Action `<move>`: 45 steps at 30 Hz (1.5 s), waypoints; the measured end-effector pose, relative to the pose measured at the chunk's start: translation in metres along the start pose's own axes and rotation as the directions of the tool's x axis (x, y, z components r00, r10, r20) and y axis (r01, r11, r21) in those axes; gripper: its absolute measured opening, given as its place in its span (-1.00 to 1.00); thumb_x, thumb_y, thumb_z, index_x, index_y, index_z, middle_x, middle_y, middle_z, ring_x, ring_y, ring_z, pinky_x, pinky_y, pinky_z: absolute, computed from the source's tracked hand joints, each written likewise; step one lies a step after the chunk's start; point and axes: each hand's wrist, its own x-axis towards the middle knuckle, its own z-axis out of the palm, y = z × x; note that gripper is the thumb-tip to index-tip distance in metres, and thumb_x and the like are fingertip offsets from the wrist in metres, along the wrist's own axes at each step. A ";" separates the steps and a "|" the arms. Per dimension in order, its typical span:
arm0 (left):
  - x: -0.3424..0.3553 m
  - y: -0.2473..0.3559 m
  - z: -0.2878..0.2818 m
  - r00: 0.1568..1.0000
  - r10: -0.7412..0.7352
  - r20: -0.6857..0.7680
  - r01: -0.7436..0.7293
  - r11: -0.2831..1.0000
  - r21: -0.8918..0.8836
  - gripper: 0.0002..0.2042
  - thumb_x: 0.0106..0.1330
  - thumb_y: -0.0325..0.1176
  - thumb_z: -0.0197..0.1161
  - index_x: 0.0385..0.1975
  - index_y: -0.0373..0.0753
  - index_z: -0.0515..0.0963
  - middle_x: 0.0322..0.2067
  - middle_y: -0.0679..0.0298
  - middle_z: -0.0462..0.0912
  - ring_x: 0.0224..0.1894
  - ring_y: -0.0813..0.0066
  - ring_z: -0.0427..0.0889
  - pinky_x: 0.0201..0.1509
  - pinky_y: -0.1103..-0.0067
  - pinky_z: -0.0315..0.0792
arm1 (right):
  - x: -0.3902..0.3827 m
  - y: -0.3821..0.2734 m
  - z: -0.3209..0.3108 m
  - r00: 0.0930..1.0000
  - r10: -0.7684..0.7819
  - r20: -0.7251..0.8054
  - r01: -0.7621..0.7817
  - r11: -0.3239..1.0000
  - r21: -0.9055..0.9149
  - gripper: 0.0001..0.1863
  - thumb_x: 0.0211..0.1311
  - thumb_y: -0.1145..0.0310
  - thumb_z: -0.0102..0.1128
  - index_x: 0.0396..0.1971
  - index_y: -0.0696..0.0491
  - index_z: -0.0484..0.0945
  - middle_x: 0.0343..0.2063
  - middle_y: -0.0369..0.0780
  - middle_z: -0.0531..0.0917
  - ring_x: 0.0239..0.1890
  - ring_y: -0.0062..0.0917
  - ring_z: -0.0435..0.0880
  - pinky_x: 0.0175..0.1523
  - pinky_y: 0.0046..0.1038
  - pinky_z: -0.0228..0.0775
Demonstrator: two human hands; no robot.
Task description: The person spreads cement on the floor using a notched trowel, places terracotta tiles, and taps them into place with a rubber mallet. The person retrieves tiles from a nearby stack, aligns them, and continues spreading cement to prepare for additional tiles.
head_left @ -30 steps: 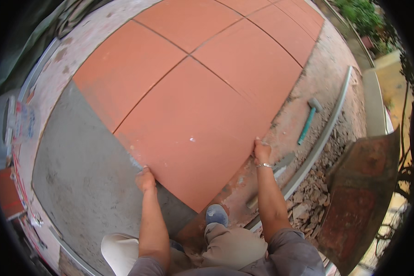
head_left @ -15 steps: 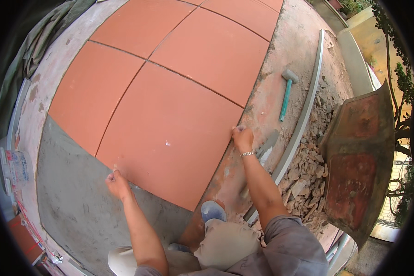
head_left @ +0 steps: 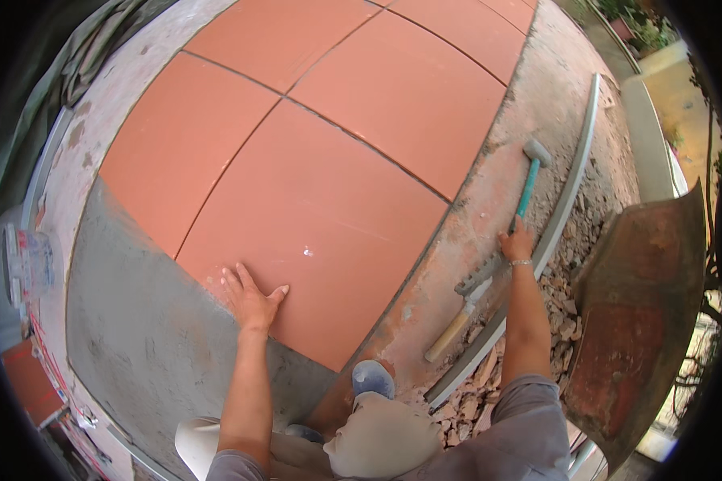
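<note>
My left hand [head_left: 253,301] rests on the near part of a large terracotta-coloured square tile [head_left: 337,248], fingers spread. Beside it lies smooth grey mortar [head_left: 144,321]. My right hand [head_left: 517,244] has its fingers around the end of the teal handle of a grey-headed mallet [head_left: 529,184], which lies on the dusty strip right of the tiles. Just below that hand are a notched trowel [head_left: 477,276] and a wooden handle [head_left: 448,337]. Further laid tiles [head_left: 401,104] stretch away beyond.
A long grey straightedge [head_left: 571,188] runs along the right beside broken rubble [head_left: 477,401]. A rusty bent metal sheet [head_left: 626,321] stands at right. At left are a plastic container [head_left: 28,264] and dark tarpaulin [head_left: 64,64]. My blue-shod foot [head_left: 373,378] is at the tile's corner.
My left hand has moved from gripping the tile's edge to lying spread on its surface. My right hand has left the tile's right edge and moved right onto the mallet handle.
</note>
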 end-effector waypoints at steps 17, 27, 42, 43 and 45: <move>0.007 -0.039 -0.006 0.981 -0.008 0.194 0.000 0.999 0.041 0.31 -0.07 0.11 0.61 0.58 -0.05 -0.24 0.59 0.13 -0.30 0.62 0.10 -0.29 0.62 0.16 -0.12 | 0.133 0.018 -0.047 0.987 0.120 -0.110 -0.134 0.982 -0.130 -0.58 0.32 0.29 0.23 -0.01 0.33 0.49 -0.14 0.17 0.70 -0.11 0.06 0.71 -0.02 -0.03 0.57; 0.004 -0.054 -0.016 0.969 0.061 0.240 -0.072 0.997 0.040 0.30 -0.05 0.04 0.63 0.58 -0.06 -0.26 0.59 0.14 -0.31 0.62 0.12 -0.30 0.63 0.24 -0.15 | -0.119 -0.177 -0.143 0.900 -0.338 0.274 -0.002 0.626 0.780 -0.72 0.50 0.28 0.04 0.06 0.11 0.35 -0.56 -0.32 0.49 -0.67 -0.70 0.41 -0.63 -0.57 0.28; 0.002 -0.065 -0.017 0.958 0.097 0.270 -0.102 0.995 0.007 0.28 0.02 -0.03 0.61 0.58 -0.07 -0.32 0.59 0.15 -0.35 0.62 0.10 -0.36 0.63 0.24 -0.14 | -0.227 -0.268 -0.192 0.338 -0.835 0.434 0.856 0.465 0.229 -0.24 0.22 0.55 0.19 0.46 0.15 0.21 -0.56 0.07 0.62 -0.49 -0.01 0.65 -0.38 -0.13 0.45; 0.002 -0.066 -0.017 0.953 0.097 0.287 -0.099 0.995 -0.008 0.28 0.02 -0.03 0.61 0.58 -0.08 -0.32 0.59 0.14 -0.35 0.62 0.10 -0.37 0.63 0.23 -0.14 | -0.229 -0.265 -0.190 0.368 -0.828 0.423 0.835 0.494 0.242 -0.25 0.22 0.55 0.19 0.45 0.15 0.22 -0.58 0.07 0.61 -0.51 -0.01 0.64 -0.39 -0.13 0.44; 0.001 -0.067 -0.016 0.958 0.107 0.265 -0.107 0.994 -0.016 0.28 0.01 -0.03 0.61 0.58 -0.08 -0.30 0.59 0.14 -0.35 0.62 0.09 -0.36 0.63 0.24 -0.14 | -0.233 -0.261 -0.187 0.404 -0.860 0.313 0.829 0.489 0.273 -0.26 0.21 0.53 0.19 0.44 0.15 0.25 -0.62 0.06 0.59 -0.53 0.01 0.62 -0.40 -0.12 0.43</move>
